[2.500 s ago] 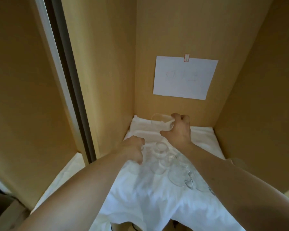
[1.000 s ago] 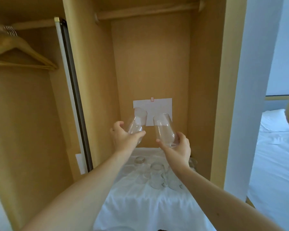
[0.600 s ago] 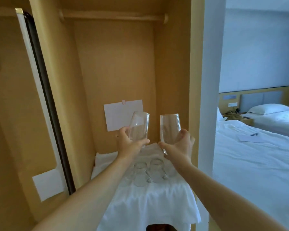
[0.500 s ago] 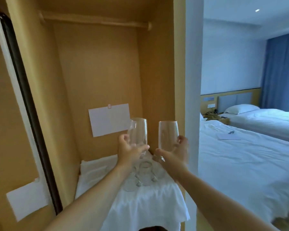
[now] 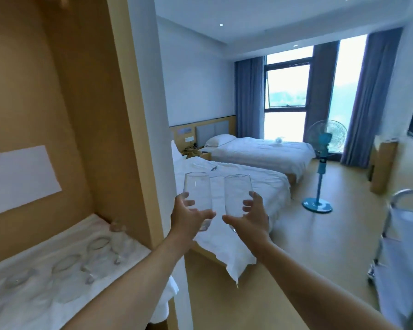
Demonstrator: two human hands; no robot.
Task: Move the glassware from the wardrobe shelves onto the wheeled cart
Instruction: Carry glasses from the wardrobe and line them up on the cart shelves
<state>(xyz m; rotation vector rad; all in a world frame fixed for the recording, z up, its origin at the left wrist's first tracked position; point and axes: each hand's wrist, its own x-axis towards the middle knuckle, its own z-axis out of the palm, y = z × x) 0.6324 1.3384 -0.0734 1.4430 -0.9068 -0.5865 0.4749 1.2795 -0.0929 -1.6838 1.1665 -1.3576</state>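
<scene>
Hotel room, two white beds [image 5: 236, 186], blue curtains, a standing fan [image 5: 322, 163] by the window. Wardrobe shelf [image 5: 45, 277] at lower left, covered in white cloth, several clear glasses [image 5: 98, 246] left on it. Left hand [image 5: 188, 214] grips one tall clear glass [image 5: 197, 194] around its lower body; right hand [image 5: 253, 219] grips a second glass [image 5: 237, 196] the same way. Both glasses upright, rims up, side by side, close but apart, held out in front. The metal cart [image 5: 396, 246] stands at far right, well apart from both hands, its flat top level showing; right hand is nearer. Next move looks like a swing rightward, keeping both glasses vertical.
</scene>
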